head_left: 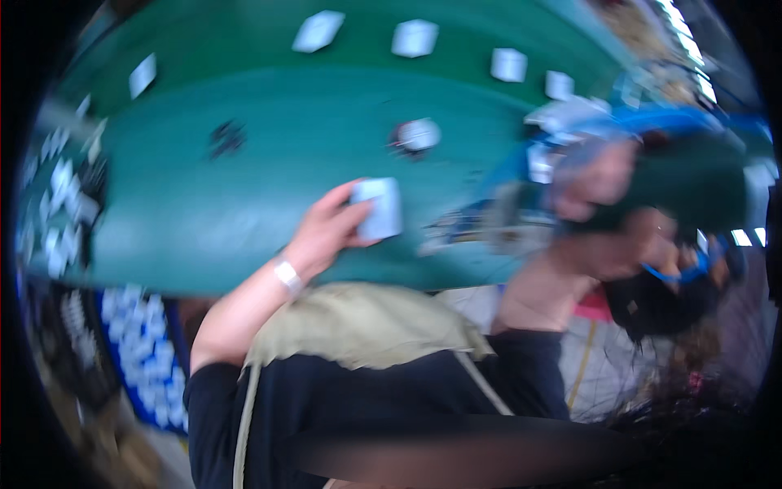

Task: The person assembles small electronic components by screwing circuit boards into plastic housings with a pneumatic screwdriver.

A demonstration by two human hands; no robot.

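Observation:
The picture is heavily blurred by motion. My left hand [326,232], with a white band at the wrist, is raised over a green table [244,163] and grips a small pale blue-white box [379,208] between thumb and fingers. My right hand [623,253] is lifted at the right, pressed against a dark green thing [692,183] with a blue strap [676,273]. The blur hides whether its fingers close on it. My dark top and a beige cloth with a strap [358,326] fill the lower middle.
Several small white pieces [414,37] lie along the far side of the green table, and a round white item [418,134] sits mid-table. Rows of small white objects [61,208] stand at the left edge, with more on a blue tray [138,359] below.

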